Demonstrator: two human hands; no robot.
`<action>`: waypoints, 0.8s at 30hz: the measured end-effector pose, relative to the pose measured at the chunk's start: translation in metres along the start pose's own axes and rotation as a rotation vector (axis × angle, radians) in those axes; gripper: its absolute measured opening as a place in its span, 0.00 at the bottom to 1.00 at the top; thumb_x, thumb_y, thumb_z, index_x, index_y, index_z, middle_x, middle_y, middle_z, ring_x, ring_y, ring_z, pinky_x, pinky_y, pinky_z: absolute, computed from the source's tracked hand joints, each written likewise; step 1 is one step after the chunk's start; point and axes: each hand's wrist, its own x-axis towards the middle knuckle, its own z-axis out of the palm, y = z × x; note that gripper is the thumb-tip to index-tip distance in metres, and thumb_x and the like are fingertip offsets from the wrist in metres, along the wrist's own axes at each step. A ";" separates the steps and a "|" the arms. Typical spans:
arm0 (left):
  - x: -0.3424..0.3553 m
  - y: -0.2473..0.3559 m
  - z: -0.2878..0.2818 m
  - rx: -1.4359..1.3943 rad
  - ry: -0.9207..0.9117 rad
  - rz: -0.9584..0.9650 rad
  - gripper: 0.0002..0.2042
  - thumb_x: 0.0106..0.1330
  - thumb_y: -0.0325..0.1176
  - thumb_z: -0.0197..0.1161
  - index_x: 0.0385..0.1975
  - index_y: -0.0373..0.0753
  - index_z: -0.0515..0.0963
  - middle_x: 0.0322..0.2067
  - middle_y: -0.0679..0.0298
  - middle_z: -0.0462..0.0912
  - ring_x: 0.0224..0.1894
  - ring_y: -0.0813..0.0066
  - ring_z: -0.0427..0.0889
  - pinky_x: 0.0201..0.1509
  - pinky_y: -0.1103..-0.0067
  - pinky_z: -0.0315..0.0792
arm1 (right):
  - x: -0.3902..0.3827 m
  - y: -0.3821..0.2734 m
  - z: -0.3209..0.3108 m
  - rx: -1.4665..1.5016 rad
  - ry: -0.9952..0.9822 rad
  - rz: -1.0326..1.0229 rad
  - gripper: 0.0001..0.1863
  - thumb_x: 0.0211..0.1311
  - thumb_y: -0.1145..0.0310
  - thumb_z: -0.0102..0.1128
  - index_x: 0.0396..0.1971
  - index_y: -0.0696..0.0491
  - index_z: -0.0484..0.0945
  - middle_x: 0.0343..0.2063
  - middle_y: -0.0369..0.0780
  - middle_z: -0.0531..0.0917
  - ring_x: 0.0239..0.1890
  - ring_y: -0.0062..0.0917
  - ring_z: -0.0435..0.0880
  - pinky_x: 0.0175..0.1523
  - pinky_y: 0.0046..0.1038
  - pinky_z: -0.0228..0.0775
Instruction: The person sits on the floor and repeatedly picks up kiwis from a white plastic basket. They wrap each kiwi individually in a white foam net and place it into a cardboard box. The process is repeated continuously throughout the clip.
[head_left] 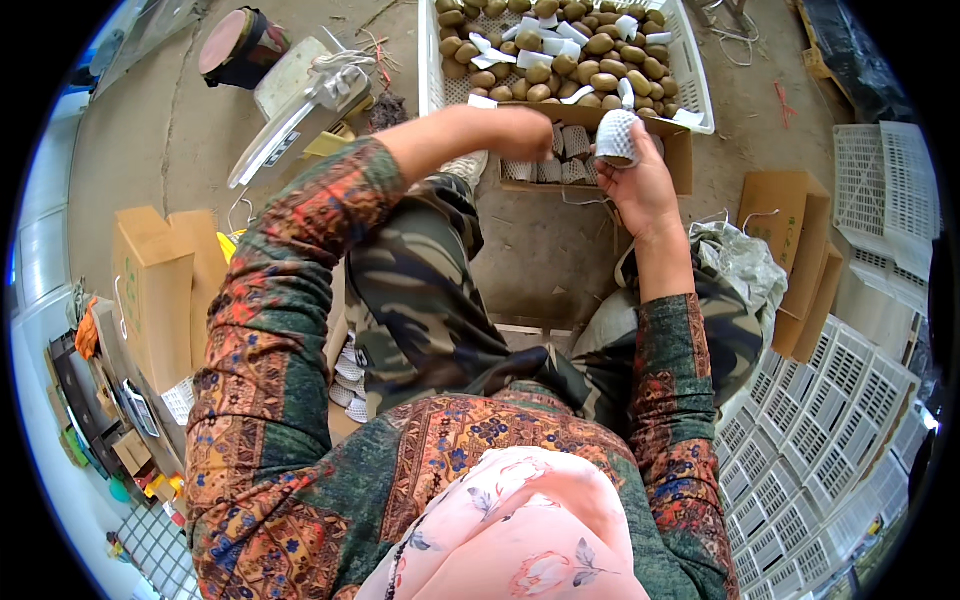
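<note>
My right hand (640,185) holds a fruit wrapped in a white foam net sleeve (617,137) just above a brown cardboard box (680,150). Inside that box stand rows of net-wrapped fruit (570,160). My left hand (525,130) reaches forward over the box's left end, fingers curled, and what it holds is hidden. Behind the box a white plastic crate (690,80) is full of brown kiwifruit (560,70) mixed with white paper slips.
A weighing scale (300,110) sits at the left on the concrete floor. Folded cardboard boxes (160,290) lie left, more cartons (790,240) right. Stacked white crates (830,430) fill the lower right. A plastic bag (740,265) rests by my right knee.
</note>
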 end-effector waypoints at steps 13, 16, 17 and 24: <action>0.046 -0.053 0.130 0.359 -0.045 0.432 0.10 0.59 0.32 0.61 0.35 0.43 0.88 0.37 0.60 0.89 0.39 0.64 0.88 0.46 0.68 0.79 | 0.170 0.121 0.053 -1.227 -0.137 0.008 0.28 0.60 0.55 0.68 0.48 0.66 0.79 0.44 0.58 0.84 0.49 0.50 0.83 0.53 0.40 0.74; 0.039 -0.044 0.082 0.164 -0.285 0.219 0.08 0.59 0.32 0.63 0.34 0.44 0.88 0.37 0.58 0.89 0.39 0.61 0.88 0.46 0.68 0.79 | 0.181 0.127 0.047 -1.396 -0.151 -0.079 0.28 0.60 0.52 0.66 0.51 0.61 0.79 0.48 0.58 0.82 0.51 0.54 0.81 0.55 0.43 0.74; 0.035 -0.042 0.066 0.142 -0.301 0.230 0.08 0.61 0.33 0.62 0.34 0.43 0.88 0.37 0.57 0.89 0.39 0.61 0.88 0.46 0.68 0.79 | 0.180 0.113 0.055 -1.496 -0.199 0.007 0.28 0.61 0.50 0.65 0.49 0.60 0.81 0.46 0.56 0.83 0.50 0.51 0.82 0.55 0.42 0.74; -0.043 -0.117 -0.014 -1.041 -0.167 0.224 0.22 0.75 0.48 0.55 0.34 0.34 0.85 0.29 0.61 0.88 0.33 0.74 0.88 0.37 0.77 0.79 | 0.175 -0.025 0.116 -1.332 -0.499 0.298 0.12 0.61 0.64 0.65 0.25 0.59 0.84 0.19 0.46 0.82 0.24 0.37 0.82 0.35 0.33 0.76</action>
